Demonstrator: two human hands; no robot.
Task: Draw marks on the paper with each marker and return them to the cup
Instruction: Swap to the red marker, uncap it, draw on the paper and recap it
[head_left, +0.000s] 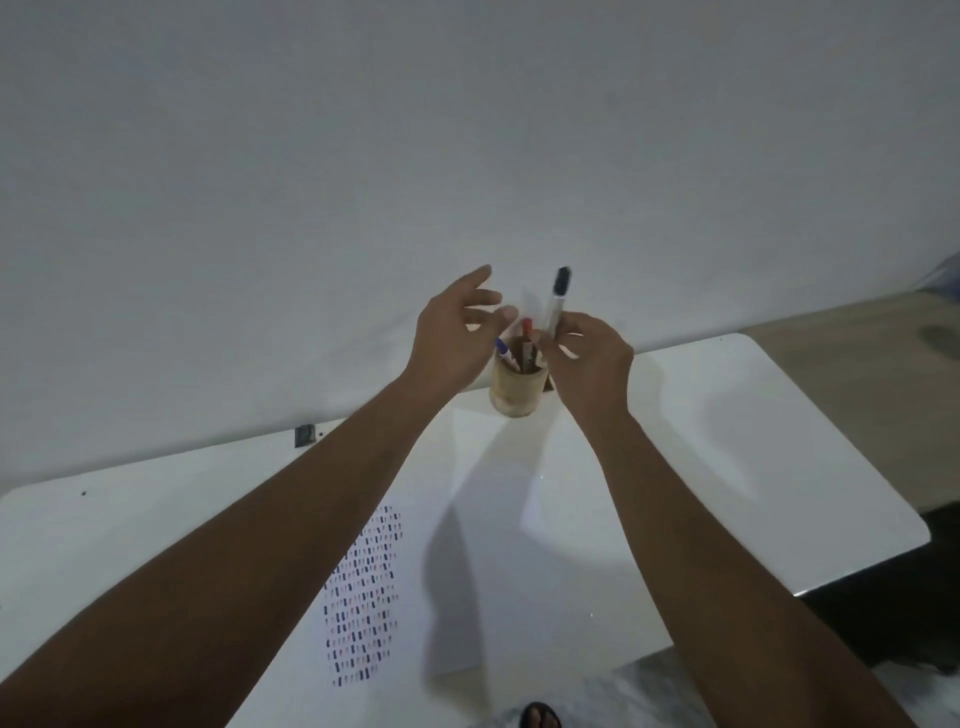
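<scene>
1. Right hand (587, 364) pinches a black-capped marker (557, 306) by its lower barrel, cap end up, just above the cup (517, 387). Fingers closed on it.
2. Left hand (449, 338) is spread open, holding nothing that I can see, just left of the cup rim; its thumb hangs over the cup mouth.
3. In the cup, between my 2 hands: a red-tipped marker (527, 332) and a blue-tipped one (505, 349), both leaning. I can't tell whether there are more.
4. Risk: if the black marker comes down, its lower end could catch on the leaning markers or the rim and miss the opening. I'd blame the crowded mouth and the blur in my view.
5. Risk: the cup looks light; a knock from either hand could tip it and spill the markers.
6. Risk: the left thumb sits in the drop path and may block the marker.
7. Paper (415, 571) lies below both forearms, nearer me than the hands, with rows of short marks (363, 587) under the left forearm.
8. Surface: white table (753, 467) with rounded corners, glossy, carrying arm shadows.
9. Room: plain pale wall (363, 156) beyond the hands; tan floor right of the right hand; a small dark object (305, 435) at the table's far edge, left of the left hand.
</scene>
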